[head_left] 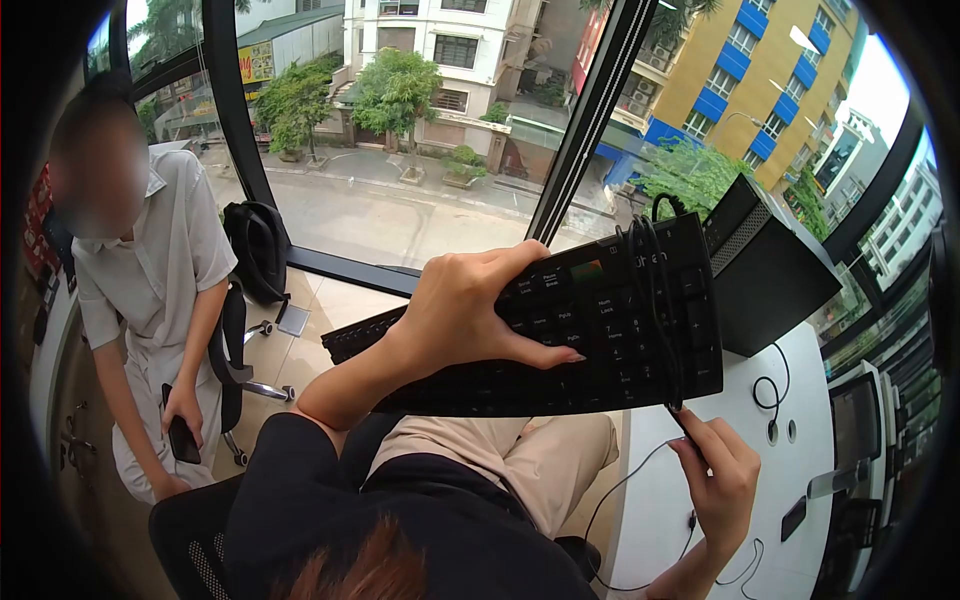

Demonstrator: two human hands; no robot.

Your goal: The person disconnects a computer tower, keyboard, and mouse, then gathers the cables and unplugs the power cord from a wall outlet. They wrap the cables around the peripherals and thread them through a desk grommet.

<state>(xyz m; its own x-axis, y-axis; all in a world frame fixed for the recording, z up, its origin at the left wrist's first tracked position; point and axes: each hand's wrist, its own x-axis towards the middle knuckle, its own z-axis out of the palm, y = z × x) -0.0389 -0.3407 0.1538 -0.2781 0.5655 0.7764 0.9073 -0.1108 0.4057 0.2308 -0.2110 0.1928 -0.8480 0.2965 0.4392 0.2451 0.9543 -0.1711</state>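
Note:
A black keyboard (560, 372) is held up in front of me, above my lap, with its number pad at the right end. My left hand (465, 305) is closed over its upper edge, thumb lying across the keys. A black cable (660, 300) is bundled in loops over the number pad, running from the top edge down past the bottom edge. Below that bottom edge, my right hand (722, 475) pinches the lower end of the cable bundle between thumb and fingertips.
A black computer case (770, 270) stands on the white desk (650, 510) at right, with loose cords and a phone (793, 519) nearby. To the left a person (160, 260) sits holding a phone (184, 438). A black bag (258, 250) rests by the window.

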